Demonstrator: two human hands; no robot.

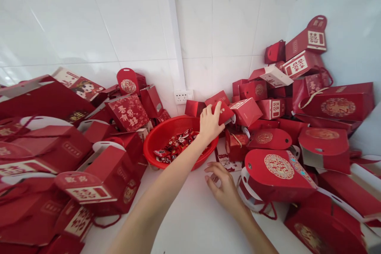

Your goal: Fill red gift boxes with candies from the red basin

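My left hand reaches out over the far rim of a red plastic basin and grips a small red gift box at the edge of the pile behind it. Wrapped red and white candies lie in the basin. My right hand rests low on the white tabletop just right of the basin. Its fingers are loosely curled and apart, with nothing in them. A flat printed card lies just beyond its fingertips.
Red paper gift boxes and handled bags are heaped on both sides: a big pile at left and another at right, stacked up the tiled wall. A white wall socket sits behind the basin.
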